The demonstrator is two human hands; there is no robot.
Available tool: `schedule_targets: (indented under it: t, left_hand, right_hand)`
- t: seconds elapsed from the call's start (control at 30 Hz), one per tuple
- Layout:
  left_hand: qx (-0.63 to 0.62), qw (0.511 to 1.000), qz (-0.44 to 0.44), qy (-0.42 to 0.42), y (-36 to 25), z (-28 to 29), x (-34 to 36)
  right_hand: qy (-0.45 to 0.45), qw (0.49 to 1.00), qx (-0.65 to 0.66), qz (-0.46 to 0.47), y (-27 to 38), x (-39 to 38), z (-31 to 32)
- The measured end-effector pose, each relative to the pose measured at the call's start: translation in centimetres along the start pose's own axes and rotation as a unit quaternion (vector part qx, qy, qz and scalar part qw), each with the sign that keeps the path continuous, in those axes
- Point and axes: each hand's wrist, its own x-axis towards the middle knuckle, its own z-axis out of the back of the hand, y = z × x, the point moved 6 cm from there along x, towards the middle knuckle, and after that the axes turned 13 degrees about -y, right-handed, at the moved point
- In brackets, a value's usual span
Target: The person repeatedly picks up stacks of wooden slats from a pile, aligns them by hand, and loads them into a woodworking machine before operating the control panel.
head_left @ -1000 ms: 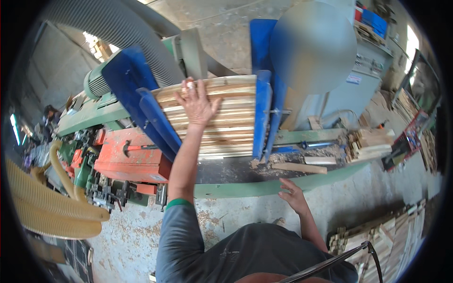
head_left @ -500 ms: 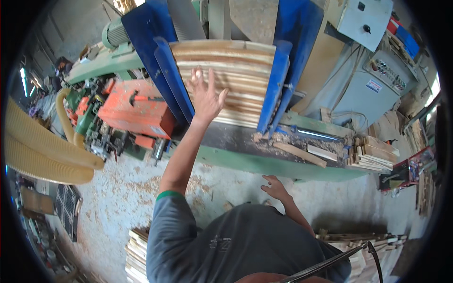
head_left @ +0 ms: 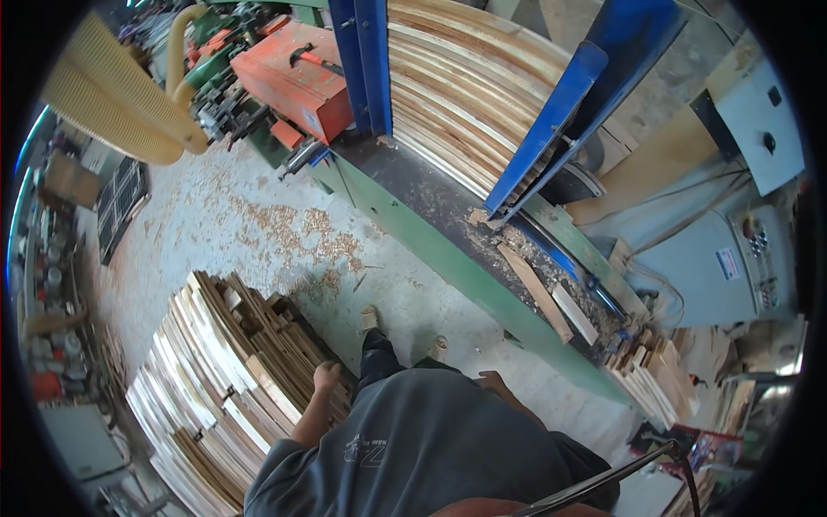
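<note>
My left hand [head_left: 327, 376] is lowered beside the stack of wooden strips [head_left: 211, 345] at the lower left. Its fingers point down and are too small and foreshortened to read; whether it touches the stack I cannot tell. Near my right hip hangs my right hand [head_left: 492, 382], partly hidden by my grey shirt, with its finger shape unclear. No item shows in either hand. Ahead, a column of stacked wooden strips [head_left: 465, 86] stands on the machine bed between two blue upright guides, the right one [head_left: 547, 129] slanting.
A green machine bed [head_left: 431, 250] runs diagonally ahead, with loose wood pieces [head_left: 534, 293] and shavings on it. An orange machine cover [head_left: 297, 77] bears a hammer [head_left: 314, 59]. Yellow hoses [head_left: 129, 95] hang at left. Shavings [head_left: 301, 237] litter the floor. A grey control cabinet [head_left: 698, 276] stands right.
My left hand has left the strips between the blue guides and dropped to my left side. My right hand has drawn in to my hip. The view has turned left and downward.
</note>
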Motion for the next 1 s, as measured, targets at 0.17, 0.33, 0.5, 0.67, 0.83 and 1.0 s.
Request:
schedule_targets:
  t: [0.17,0.33,0.5,0.67,0.83,1.0]
  left_hand:
    - [-0.085,0.974,0.206,0.040,8.2,-3.3,-8.5]
    - [-0.100,0.975,0.200,0.012,5.4,-2.3,-17.5]
    - [-0.210,0.965,0.131,-0.086,4.6,-2.2,-20.8]
    - [-0.531,0.793,0.285,-0.091,10.0,-3.4,-34.7]
    - [-0.777,0.495,0.380,-0.079,18.6,-4.2,-54.2]
    - [-0.737,0.406,0.419,-0.341,38.1,-1.2,-70.2]
  right_hand:
    - [0.002,0.975,-0.155,0.160,1.8,2.7,3.1]
    - [0.014,0.969,-0.185,0.160,10.1,4.4,3.8]
    - [0.120,0.974,-0.154,0.116,16.8,3.0,0.2]
    - [0.264,0.868,-0.307,0.288,22.1,-2.7,-13.0]
    - [0.354,0.628,-0.288,0.630,27.0,-29.9,-26.0]
    - [0.402,0.452,-0.242,0.759,21.7,-51.3,-38.2]
